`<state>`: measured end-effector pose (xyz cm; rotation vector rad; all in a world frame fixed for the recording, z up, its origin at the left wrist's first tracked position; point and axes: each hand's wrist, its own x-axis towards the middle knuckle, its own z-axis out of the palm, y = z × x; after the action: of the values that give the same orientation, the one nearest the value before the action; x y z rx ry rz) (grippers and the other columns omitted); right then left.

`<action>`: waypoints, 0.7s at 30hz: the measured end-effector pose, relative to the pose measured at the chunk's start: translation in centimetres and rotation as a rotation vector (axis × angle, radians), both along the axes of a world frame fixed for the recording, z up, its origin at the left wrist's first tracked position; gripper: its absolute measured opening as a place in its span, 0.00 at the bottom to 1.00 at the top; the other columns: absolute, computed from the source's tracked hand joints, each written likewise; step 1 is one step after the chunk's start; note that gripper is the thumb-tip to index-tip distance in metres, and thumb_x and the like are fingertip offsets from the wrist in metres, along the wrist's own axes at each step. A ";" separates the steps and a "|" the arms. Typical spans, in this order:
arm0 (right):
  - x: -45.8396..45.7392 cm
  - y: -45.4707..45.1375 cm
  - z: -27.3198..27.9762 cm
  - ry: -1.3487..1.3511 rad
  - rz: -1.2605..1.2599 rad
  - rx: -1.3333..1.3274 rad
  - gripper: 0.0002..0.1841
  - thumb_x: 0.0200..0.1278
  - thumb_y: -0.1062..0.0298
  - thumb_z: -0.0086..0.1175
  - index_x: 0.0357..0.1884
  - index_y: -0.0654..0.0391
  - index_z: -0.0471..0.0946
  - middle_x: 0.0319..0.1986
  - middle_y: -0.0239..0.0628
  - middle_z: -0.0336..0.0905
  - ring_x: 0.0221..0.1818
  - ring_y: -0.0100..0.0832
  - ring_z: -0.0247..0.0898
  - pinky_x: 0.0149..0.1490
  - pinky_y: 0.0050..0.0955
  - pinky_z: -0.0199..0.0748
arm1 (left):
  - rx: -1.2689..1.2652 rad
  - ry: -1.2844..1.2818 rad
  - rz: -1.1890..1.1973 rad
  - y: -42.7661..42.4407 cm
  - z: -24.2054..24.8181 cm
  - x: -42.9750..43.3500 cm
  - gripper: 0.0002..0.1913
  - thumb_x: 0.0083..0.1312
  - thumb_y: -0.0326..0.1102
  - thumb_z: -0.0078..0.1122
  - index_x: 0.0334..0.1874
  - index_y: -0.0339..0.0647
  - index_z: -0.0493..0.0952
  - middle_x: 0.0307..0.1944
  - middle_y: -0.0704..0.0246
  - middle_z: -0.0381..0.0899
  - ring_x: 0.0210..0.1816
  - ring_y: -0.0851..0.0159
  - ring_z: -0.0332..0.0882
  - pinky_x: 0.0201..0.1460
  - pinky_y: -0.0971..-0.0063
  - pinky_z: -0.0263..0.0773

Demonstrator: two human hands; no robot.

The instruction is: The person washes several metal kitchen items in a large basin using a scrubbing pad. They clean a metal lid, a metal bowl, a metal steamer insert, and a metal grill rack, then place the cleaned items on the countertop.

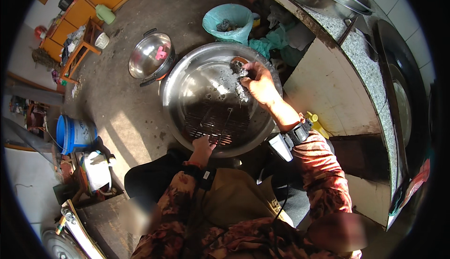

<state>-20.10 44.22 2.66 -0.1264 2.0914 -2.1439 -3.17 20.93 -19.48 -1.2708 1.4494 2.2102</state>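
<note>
A wide metal basin (172,83) stands on the floor before me, with some liquid and bubbles in it. A dark slatted metal rack (218,120) lies in its near part. My left hand (203,147) holds the near edge of this rack at the basin's rim. My right hand (258,83) grips a clump of steel wool scourer (241,86), dark in places and dripping, above the basin's right side. A reddish-brown object (239,60) shows behind the scourer, partly hidden.
A steel pot (140,62) with a pink item stands left of the basin. Behind is a bin with a turquoise bag (228,14). A stone counter (362,65) curves along the right, a yellow bottle (318,125) below it. A blue bucket (75,136) stands left.
</note>
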 end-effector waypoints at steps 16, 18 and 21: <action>2.1 -1.8 -3.5 -0.539 0.128 -0.679 0.16 0.58 0.88 0.47 0.49 0.70 0.67 0.38 0.49 0.76 0.37 0.40 0.79 0.39 0.35 0.83 | -0.441 0.635 -0.350 6.4 18.2 -8.3 0.50 0.51 0.20 0.70 0.74 0.44 0.48 0.68 0.57 0.59 0.56 0.60 0.72 0.51 0.68 0.77; 2.2 -1.7 -3.8 -0.587 0.132 -0.682 0.16 0.58 0.88 0.46 0.49 0.71 0.67 0.38 0.49 0.77 0.37 0.40 0.79 0.40 0.35 0.82 | -0.037 0.628 -0.342 6.8 18.6 -8.4 0.51 0.53 0.19 0.68 0.75 0.43 0.44 0.67 0.56 0.59 0.57 0.60 0.73 0.51 0.67 0.77; 2.8 -1.6 -3.6 -0.572 0.146 -0.459 0.13 0.59 0.82 0.52 0.47 0.68 0.72 0.36 0.46 0.80 0.38 0.35 0.79 0.42 0.32 0.81 | -0.097 0.722 -0.405 7.3 17.6 -8.4 0.47 0.54 0.15 0.63 0.74 0.42 0.47 0.59 0.61 0.69 0.50 0.65 0.76 0.47 0.73 0.78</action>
<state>-17.33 42.65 -0.95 0.2503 1.2321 -2.1921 -11.54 28.23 -1.84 -0.1202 1.8462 2.4145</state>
